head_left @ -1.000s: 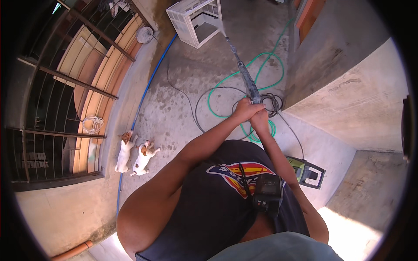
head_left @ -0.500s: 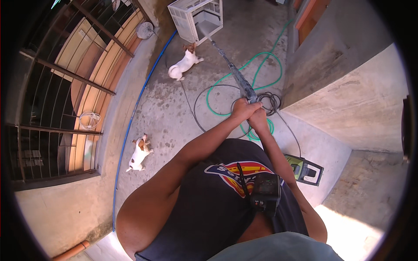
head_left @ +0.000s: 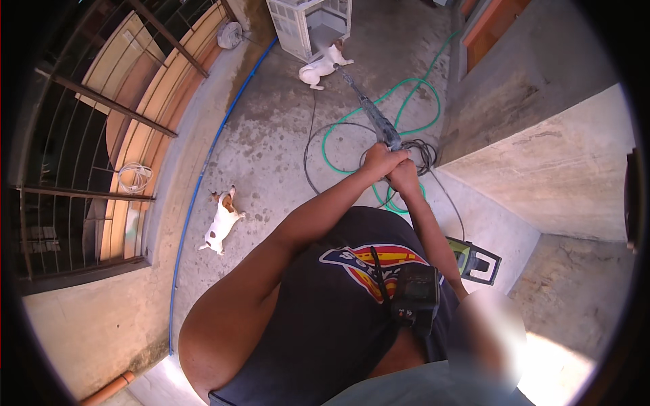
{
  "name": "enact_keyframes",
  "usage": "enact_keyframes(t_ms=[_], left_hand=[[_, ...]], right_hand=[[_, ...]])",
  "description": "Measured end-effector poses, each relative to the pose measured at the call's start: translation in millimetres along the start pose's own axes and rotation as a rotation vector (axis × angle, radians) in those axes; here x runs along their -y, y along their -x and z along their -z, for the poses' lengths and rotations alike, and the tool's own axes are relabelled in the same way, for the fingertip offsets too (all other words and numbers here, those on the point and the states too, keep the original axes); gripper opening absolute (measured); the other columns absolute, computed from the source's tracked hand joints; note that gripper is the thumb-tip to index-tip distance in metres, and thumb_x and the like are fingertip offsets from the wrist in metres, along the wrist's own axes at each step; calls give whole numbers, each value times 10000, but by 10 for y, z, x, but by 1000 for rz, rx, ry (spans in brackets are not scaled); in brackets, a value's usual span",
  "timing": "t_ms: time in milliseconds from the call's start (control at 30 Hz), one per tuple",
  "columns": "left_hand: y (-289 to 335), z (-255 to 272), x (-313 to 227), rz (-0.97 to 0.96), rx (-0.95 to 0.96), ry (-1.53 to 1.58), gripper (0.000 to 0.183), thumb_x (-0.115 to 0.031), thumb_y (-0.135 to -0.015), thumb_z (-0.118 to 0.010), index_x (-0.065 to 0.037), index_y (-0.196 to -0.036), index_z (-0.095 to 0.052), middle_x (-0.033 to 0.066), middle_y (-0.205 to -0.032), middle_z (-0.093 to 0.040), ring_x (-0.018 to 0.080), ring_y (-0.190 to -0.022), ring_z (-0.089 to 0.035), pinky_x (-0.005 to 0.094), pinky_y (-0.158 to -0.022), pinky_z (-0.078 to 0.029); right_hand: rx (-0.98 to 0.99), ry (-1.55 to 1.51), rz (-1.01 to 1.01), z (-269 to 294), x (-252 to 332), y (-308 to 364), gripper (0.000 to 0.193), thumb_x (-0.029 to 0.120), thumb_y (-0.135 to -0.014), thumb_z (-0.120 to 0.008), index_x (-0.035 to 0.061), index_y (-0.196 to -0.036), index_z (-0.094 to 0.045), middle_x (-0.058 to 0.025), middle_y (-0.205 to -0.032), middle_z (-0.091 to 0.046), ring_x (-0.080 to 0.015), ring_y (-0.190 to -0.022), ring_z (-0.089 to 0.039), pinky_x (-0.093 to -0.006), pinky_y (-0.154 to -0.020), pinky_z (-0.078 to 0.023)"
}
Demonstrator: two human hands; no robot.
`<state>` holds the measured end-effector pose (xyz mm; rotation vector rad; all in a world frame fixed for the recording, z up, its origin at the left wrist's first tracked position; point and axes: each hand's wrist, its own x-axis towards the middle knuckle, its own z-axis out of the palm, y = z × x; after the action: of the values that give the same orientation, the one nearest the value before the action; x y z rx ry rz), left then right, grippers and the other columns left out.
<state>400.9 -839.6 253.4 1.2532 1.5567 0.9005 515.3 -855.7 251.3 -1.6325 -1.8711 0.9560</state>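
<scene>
Both of my hands are closed on a pressure washer wand (head_left: 372,111) that points away toward the far side. My left hand (head_left: 382,161) wraps the near end of the wand from the left. Tight beside it, my right hand (head_left: 404,177) grips the same end, its palm side hidden. Past the wand's tip stands a white, open-fronted frame cabinet (head_left: 291,34). A faint mist shows around its opening. A white dog with a brown head (head_left: 321,69) stands between the tip and the cabinet, close to both.
A spotted white dog (head_left: 221,224) is at the left. A green hose (head_left: 437,111) and dark cable (head_left: 425,154) loop beyond my hands. A green-and-black machine (head_left: 467,260) sits at my right. A blue pipe (head_left: 215,145) runs along the barred window wall.
The far dog has moved right, closer to the wand tip and cabinet. The near dog has shifted slightly up and right. My hands keep their grip on the wand.
</scene>
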Motion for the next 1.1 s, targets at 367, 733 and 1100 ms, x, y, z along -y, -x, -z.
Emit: enact_keyframes(t_ms=[367,733,1100], left_hand=[[76,-37,-25,108,190,42,509,-477,-652,-755,6,-804,-697,161,-779,-685,259,-750,-670,360,-706,-506],[135,-63,36,-20,266,20,641,-494,-598,-732,72,-890,-662,255,-868,-661,352,-835,-669,381,-746,-521],[157,-58,46,64,101,67,623,-518,-585,-746,41,-854,-681,241,-838,-668,348,-808,-672,389,-729,-521]], right_hand=[[-107,-104,-227,-46,-26,214,387,286,-719,-622,-86,-824,-633,-300,-776,-630,-411,-772,-650,-460,-700,-490],[-238,1,141,-260,-416,301,360,317,-842,-593,-36,-890,-646,-102,-769,-670,-159,-707,-630,-324,-611,-474],[-6,-132,-142,-1,198,299,338,280,-852,-549,-46,-893,-628,-145,-818,-669,-195,-776,-635,-357,-676,-473]])
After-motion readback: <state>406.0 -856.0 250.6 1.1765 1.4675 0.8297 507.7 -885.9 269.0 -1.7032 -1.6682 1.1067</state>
